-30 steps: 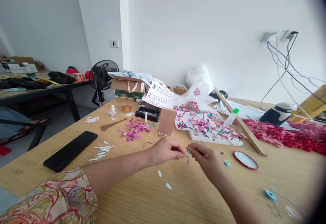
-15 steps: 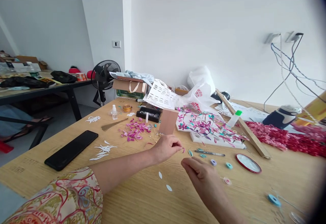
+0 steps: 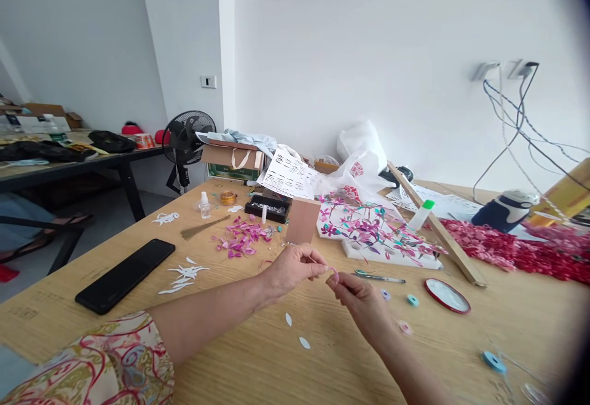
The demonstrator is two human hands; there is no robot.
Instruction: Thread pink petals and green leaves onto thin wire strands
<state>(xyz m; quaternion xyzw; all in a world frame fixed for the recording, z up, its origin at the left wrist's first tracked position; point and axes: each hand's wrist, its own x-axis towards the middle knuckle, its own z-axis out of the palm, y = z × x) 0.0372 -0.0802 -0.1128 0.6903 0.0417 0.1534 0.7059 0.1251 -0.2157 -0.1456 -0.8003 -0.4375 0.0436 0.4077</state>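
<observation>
A small curved pink petal [image 3: 336, 276] spans the gap between my two hands above the table. My left hand [image 3: 292, 270] pinches its upper end between thumb and forefinger. At its lower end are the closed fingertips of my right hand [image 3: 362, 300], partly hidden by the hand itself. Two white leaf-shaped pieces, one of them nearer me [image 3: 304, 343], lie below my hands. Behind my left wrist a pile of pink-purple petals [image 3: 244, 236] is spread out. A pen-like tool [image 3: 380, 278] rests just beyond my right hand.
A black phone [image 3: 125, 275] and white strips [image 3: 184, 276] lie left. Pink and teal flower sprays [image 3: 369, 227] rest on white foam behind, beside a wooden bar [image 3: 454, 251]. Small thread spools [image 3: 412, 300] and a red-rimmed round dish [image 3: 447, 295] sit right. A wooden block [image 3: 303, 220] stands mid-table.
My right hand has turned and come up to my left, its fingertips now at the pink petal. My left hand still pinches it. The view has shifted slightly.
</observation>
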